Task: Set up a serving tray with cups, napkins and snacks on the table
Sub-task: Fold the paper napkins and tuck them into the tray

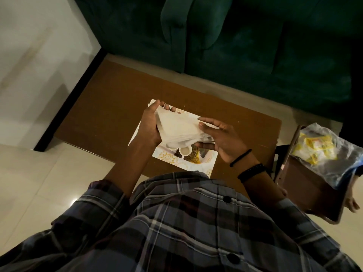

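A stack of white paper napkins is held above the serving tray, a white tray with gold flower patterns on the brown table. My left hand grips the stack's left end, thumb on top. My right hand holds the right end, fingers spread over the top sheet and thumb under. Below the napkins, small white cups stand on the tray, partly hidden. A clear bag of yellow snack packets lies on a stool at the right.
The brown stool stands close to the table's right end, and another person's hand shows at its lower right. A dark green sofa runs behind the table. White wall and pale tiled floor lie to the left.
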`<action>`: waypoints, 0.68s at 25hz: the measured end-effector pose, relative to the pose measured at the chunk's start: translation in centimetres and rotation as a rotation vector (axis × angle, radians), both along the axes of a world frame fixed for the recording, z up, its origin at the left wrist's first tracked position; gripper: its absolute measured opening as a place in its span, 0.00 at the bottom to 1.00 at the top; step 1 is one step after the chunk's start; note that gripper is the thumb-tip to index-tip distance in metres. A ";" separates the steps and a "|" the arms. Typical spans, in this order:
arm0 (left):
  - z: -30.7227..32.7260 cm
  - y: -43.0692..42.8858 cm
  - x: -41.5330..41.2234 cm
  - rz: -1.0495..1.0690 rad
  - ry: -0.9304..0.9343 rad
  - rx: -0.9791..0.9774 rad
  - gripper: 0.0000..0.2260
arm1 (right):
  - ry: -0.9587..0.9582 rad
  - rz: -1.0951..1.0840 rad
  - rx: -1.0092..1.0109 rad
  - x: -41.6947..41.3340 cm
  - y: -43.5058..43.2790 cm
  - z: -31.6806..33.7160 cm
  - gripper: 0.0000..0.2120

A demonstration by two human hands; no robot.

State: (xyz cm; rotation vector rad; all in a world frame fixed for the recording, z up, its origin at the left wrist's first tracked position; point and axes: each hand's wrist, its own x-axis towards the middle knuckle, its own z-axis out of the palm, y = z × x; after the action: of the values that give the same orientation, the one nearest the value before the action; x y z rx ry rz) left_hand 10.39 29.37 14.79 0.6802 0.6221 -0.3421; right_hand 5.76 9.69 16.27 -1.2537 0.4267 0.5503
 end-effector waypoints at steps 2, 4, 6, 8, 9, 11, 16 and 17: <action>-1.4 0.0 -0.2 -0.078 0.135 0.146 0.09 | 0.079 -0.074 0.005 0.1 -0.1 -1.2 0.07; -3.1 -0.2 -0.3 -0.183 0.236 0.277 0.17 | 0.186 -0.125 -0.016 0.1 -0.5 -2.8 0.04; -4.8 -0.4 -0.6 -0.239 0.306 0.350 0.23 | 0.270 -0.132 -0.034 -0.1 -0.9 -4.6 0.02; -6.4 -0.5 -0.6 -0.275 0.351 0.390 0.27 | 0.324 -0.160 -0.021 -0.1 -0.9 -6.3 0.03; -7.0 -0.5 -0.7 -0.287 0.373 0.395 0.26 | 0.343 -0.176 -0.016 -0.1 -0.8 -7.1 0.04; -8.4 -0.6 -0.3 -0.338 0.404 0.411 0.23 | 0.376 -0.211 -0.017 0.3 -0.5 -8.7 0.05; -13.5 -0.5 3.0 -0.390 0.397 0.538 0.30 | 0.421 -0.282 -0.049 3.2 -0.3 -14.5 0.04; -14.6 -0.6 4.1 -0.380 0.395 0.578 0.31 | 0.432 -0.316 -0.049 4.0 -0.2 -15.6 0.04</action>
State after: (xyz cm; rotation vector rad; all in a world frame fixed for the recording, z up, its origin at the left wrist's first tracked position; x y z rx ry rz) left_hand 14.45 28.73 0.22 1.3106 0.9855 -0.6706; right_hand 9.73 9.46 0.63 -1.0822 0.9874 0.5392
